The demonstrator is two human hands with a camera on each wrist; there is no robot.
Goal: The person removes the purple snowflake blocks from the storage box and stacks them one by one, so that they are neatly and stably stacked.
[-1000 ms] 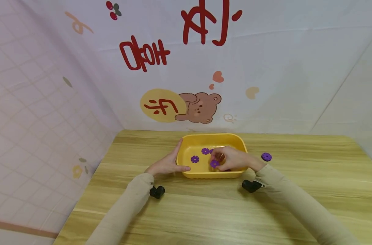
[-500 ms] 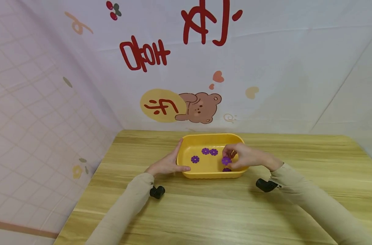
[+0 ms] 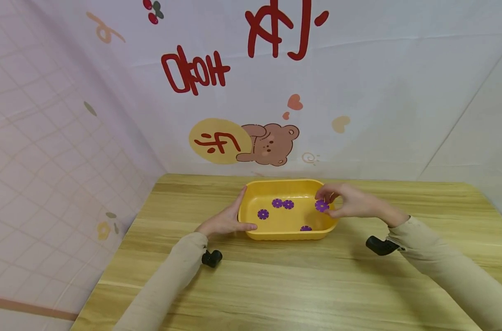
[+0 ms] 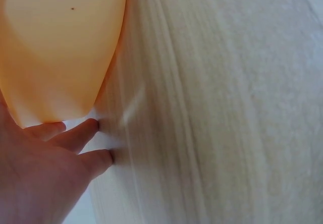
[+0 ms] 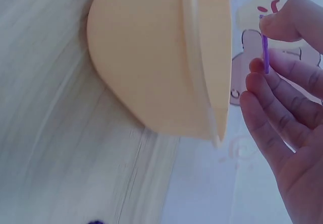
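A yellow plastic bin (image 3: pixel 284 236) stands on the table, seen from outside in both wrist views. My left hand (image 3: pixel 223 220) holds its left end, thumb over the front rim and fingers against the outer end wall (image 4: pixel 55 82). Over the bin's right end, my right hand (image 3: pixel 350 202) pinches a purple notched snowflake disc (image 3: pixel 321 206) between thumb and fingertips; it appears edge-on in the right wrist view (image 5: pixel 265 45). Inside the bin lie several like discs: one at left (image 3: pixel 263 214), two touching near the middle (image 3: pixel 277 203), and one partly hidden by the front wall (image 3: pixel 306 228).
The wood-grain table (image 3: pixel 275 285) extends on both sides and in front of the bin. A white printed backdrop (image 3: pixel 383 92) rises behind it. A small dark purple thing (image 5: pixel 96 222) shows at the bottom edge of the right wrist view.
My right hand has moved right and slightly back with the pinched disc, from the bin's middle to its right end. A disc near the front wall has come into sight. My left hand stays put.
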